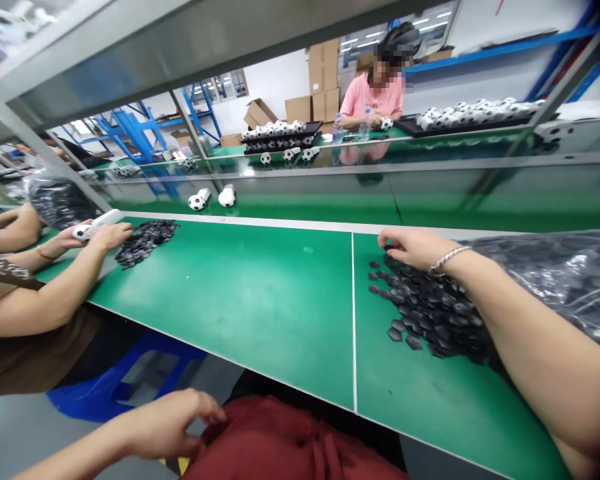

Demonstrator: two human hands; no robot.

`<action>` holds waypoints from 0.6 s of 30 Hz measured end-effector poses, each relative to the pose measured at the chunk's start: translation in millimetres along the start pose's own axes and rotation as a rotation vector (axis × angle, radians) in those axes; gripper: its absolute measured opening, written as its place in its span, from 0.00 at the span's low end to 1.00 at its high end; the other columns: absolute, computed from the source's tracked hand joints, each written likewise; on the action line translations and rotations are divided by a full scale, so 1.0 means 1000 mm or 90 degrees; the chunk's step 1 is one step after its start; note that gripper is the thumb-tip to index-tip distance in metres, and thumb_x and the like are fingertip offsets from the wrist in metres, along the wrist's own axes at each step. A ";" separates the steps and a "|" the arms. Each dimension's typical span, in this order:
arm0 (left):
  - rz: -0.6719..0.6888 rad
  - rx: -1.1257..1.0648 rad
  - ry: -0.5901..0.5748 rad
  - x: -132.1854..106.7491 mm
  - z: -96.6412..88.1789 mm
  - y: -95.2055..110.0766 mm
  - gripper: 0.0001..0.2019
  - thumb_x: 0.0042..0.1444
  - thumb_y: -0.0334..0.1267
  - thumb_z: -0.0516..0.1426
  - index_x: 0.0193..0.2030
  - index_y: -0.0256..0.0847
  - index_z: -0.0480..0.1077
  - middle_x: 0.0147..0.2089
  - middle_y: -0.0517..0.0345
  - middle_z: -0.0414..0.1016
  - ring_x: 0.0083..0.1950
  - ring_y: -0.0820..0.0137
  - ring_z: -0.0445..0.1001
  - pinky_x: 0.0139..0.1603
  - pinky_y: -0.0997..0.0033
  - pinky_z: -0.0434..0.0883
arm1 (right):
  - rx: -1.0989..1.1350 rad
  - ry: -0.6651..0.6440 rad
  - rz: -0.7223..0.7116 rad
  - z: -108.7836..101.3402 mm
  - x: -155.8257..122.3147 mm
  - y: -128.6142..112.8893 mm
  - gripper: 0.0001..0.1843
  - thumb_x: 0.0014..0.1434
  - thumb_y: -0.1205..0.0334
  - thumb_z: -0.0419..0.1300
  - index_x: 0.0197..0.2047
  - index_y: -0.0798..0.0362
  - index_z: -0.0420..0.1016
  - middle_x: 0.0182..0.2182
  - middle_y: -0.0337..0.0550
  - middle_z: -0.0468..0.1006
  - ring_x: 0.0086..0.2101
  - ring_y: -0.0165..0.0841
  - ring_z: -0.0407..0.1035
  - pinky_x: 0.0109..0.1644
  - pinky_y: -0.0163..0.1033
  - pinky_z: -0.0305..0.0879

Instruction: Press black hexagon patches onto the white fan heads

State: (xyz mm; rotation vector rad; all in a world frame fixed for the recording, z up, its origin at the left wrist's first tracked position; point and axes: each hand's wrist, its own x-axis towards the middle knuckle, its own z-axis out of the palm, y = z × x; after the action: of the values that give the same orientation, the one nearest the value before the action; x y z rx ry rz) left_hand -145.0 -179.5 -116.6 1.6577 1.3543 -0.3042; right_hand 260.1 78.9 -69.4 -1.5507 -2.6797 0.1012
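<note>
Head view, right hand (415,248): fingers bent; I can't tell whether they're gripping.
Left hand (167,421): loosely open beside red clothing (280,440).
Black pieces (443,313): heaped on green table (260,280).
Risk: a dragging right wrist might scatter them.

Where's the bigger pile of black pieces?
In the head view, the pile of black pieces lies on the green table at right, beside the plastic bag, by the right hand.
</note>
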 end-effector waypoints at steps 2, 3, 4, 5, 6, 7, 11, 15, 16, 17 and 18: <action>-0.011 -0.018 0.033 -0.009 -0.021 0.021 0.20 0.46 0.40 0.58 0.48 0.49 0.69 0.46 0.59 0.73 0.47 0.64 0.70 0.47 0.68 0.66 | 0.030 0.036 0.001 -0.007 -0.003 -0.003 0.14 0.52 0.65 0.49 0.40 0.50 0.70 0.28 0.39 0.76 0.27 0.31 0.68 0.32 0.34 0.61; -0.007 -0.036 0.065 -0.010 -0.033 0.030 0.20 0.47 0.41 0.58 0.49 0.47 0.68 0.47 0.58 0.73 0.47 0.65 0.70 0.45 0.69 0.67 | 0.047 0.059 -0.003 -0.010 -0.004 -0.004 0.14 0.53 0.65 0.48 0.41 0.51 0.71 0.31 0.40 0.77 0.29 0.32 0.69 0.34 0.35 0.62; 0.009 -0.050 0.087 -0.008 -0.046 0.037 0.20 0.49 0.42 0.57 0.50 0.45 0.67 0.47 0.57 0.72 0.47 0.66 0.70 0.46 0.70 0.67 | 0.060 0.083 -0.007 -0.013 -0.005 -0.006 0.15 0.54 0.64 0.47 0.41 0.51 0.72 0.34 0.42 0.77 0.33 0.34 0.70 0.36 0.36 0.63; 0.022 -0.067 0.108 -0.005 -0.059 0.042 0.20 0.51 0.43 0.56 0.51 0.43 0.66 0.46 0.56 0.73 0.46 0.67 0.71 0.45 0.70 0.68 | 0.069 0.106 -0.012 -0.016 -0.006 -0.006 0.15 0.55 0.63 0.47 0.41 0.52 0.72 0.38 0.44 0.77 0.36 0.36 0.71 0.39 0.38 0.64; 0.034 -0.073 0.138 0.001 -0.073 0.046 0.22 0.51 0.44 0.56 0.53 0.42 0.64 0.46 0.54 0.73 0.45 0.67 0.72 0.44 0.70 0.68 | 0.073 0.128 -0.013 -0.019 -0.007 -0.007 0.16 0.56 0.62 0.47 0.41 0.53 0.73 0.40 0.45 0.77 0.38 0.37 0.71 0.41 0.39 0.64; 0.058 -0.056 0.188 0.008 -0.088 0.048 0.24 0.51 0.44 0.56 0.55 0.41 0.62 0.49 0.53 0.71 0.47 0.67 0.71 0.45 0.70 0.68 | 0.074 0.145 -0.009 -0.021 -0.008 -0.007 0.16 0.56 0.61 0.47 0.42 0.54 0.73 0.41 0.46 0.77 0.39 0.38 0.71 0.42 0.39 0.64; 0.114 0.046 0.371 0.047 -0.154 0.046 0.32 0.49 0.47 0.57 0.60 0.41 0.53 0.57 0.49 0.63 0.54 0.65 0.66 0.45 0.69 0.69 | 0.075 0.191 0.005 -0.029 -0.012 -0.002 0.17 0.57 0.59 0.49 0.43 0.55 0.74 0.42 0.47 0.77 0.39 0.38 0.70 0.44 0.39 0.64; 0.051 0.185 0.503 0.099 -0.232 0.036 0.36 0.47 0.44 0.58 0.62 0.37 0.50 0.60 0.45 0.58 0.57 0.60 0.63 0.51 0.64 0.66 | 0.093 0.274 -0.028 -0.030 -0.017 0.006 0.17 0.58 0.57 0.48 0.39 0.52 0.76 0.39 0.45 0.77 0.39 0.36 0.70 0.43 0.37 0.65; 0.034 0.212 0.521 0.113 -0.251 0.032 0.36 0.47 0.42 0.58 0.62 0.36 0.50 0.61 0.44 0.56 0.58 0.59 0.61 0.55 0.62 0.63 | 0.093 0.306 -0.031 -0.030 -0.018 0.007 0.17 0.59 0.56 0.47 0.38 0.51 0.76 0.38 0.45 0.76 0.37 0.35 0.70 0.41 0.37 0.65; 0.015 0.240 0.537 0.127 -0.270 0.028 0.36 0.46 0.39 0.58 0.62 0.35 0.49 0.61 0.43 0.55 0.59 0.58 0.59 0.58 0.60 0.60 | 0.090 0.336 -0.031 -0.030 -0.019 0.007 0.17 0.59 0.54 0.47 0.37 0.50 0.76 0.37 0.45 0.75 0.36 0.35 0.70 0.40 0.37 0.65; -0.006 0.265 0.548 0.141 -0.288 0.024 0.37 0.46 0.37 0.59 0.62 0.35 0.49 0.62 0.41 0.54 0.61 0.56 0.57 0.59 0.58 0.58 | 0.088 0.360 -0.029 -0.030 -0.020 0.007 0.17 0.59 0.53 0.48 0.36 0.49 0.76 0.37 0.45 0.74 0.34 0.34 0.70 0.38 0.37 0.65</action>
State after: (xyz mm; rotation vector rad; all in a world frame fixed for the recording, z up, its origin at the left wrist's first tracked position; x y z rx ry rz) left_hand -174.8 133.4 -50.3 2.2610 2.0180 0.1732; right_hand 278.7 66.1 -40.4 -1.2433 -2.2093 -0.1317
